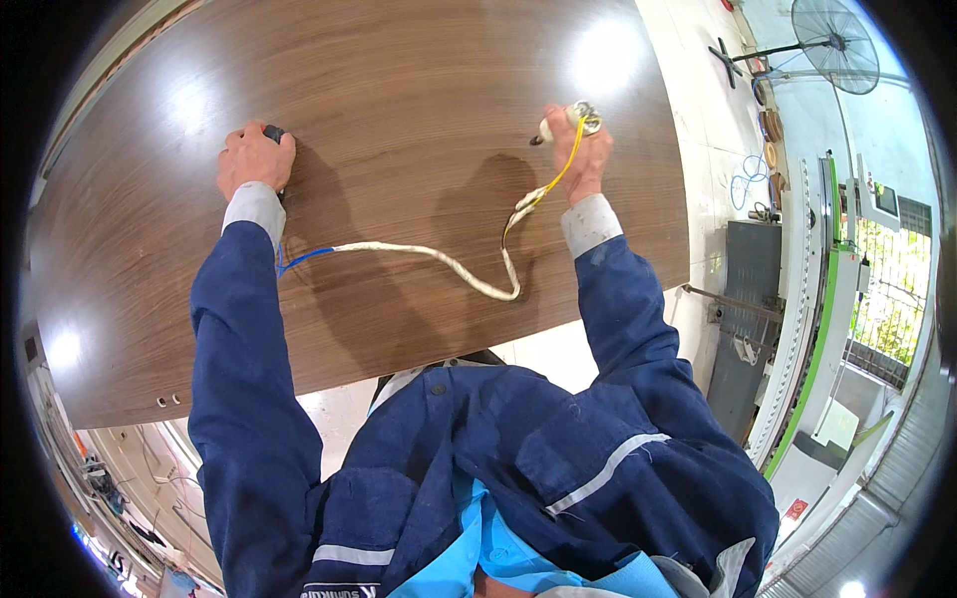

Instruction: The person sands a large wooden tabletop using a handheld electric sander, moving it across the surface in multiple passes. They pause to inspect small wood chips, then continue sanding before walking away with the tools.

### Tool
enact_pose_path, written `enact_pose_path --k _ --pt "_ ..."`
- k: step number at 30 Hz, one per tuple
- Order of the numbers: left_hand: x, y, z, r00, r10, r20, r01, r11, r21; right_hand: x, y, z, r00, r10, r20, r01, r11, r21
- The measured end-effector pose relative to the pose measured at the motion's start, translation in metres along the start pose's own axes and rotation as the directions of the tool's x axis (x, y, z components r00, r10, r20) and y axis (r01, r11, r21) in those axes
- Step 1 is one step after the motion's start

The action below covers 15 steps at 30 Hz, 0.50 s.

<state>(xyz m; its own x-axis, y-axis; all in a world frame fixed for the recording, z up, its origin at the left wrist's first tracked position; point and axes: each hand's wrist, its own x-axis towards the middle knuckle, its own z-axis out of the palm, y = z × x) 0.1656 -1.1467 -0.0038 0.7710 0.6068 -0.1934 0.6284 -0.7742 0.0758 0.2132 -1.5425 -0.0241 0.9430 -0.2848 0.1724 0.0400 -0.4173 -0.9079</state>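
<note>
My left hand (256,159) is closed over a small black object (273,132), most of it hidden under the fingers. Blue wires (311,259) come out by its wrist and run into a white-wrapped cable (424,252), which curves across the tabletop towards the right. Further right, my right hand (586,159) grips a white rounded piece (584,112) that has a hollow-looking end; its kind is unclear. Yellow wires (568,164) pass over that hand and join the cable. A dark tip (536,141) pokes out at the left of this fist.
The brown wood-grain table (419,90) spreads beneath both hands, its near edge close to my body. Beyond the right edge are a grey cabinet (750,299), a green-edged machine (835,299) and a standing fan (835,45). Cluttered shelving (105,488) lies at lower left.
</note>
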Motion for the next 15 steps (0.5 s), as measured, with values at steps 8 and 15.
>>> enact_pose_path --k 8,15 --pt "0.017 0.002 -0.001 1.0 0.006 -0.016 -0.006 1.0 0.001 0.024 -0.003 0.014 0.988 0.102 0.117 -0.084 0.986 -0.146" --pt "0.035 0.01 -0.003 0.999 0.025 -0.043 -0.024 0.999 0.021 0.047 -0.003 0.031 0.995 0.023 0.102 -0.018 0.998 -0.052"
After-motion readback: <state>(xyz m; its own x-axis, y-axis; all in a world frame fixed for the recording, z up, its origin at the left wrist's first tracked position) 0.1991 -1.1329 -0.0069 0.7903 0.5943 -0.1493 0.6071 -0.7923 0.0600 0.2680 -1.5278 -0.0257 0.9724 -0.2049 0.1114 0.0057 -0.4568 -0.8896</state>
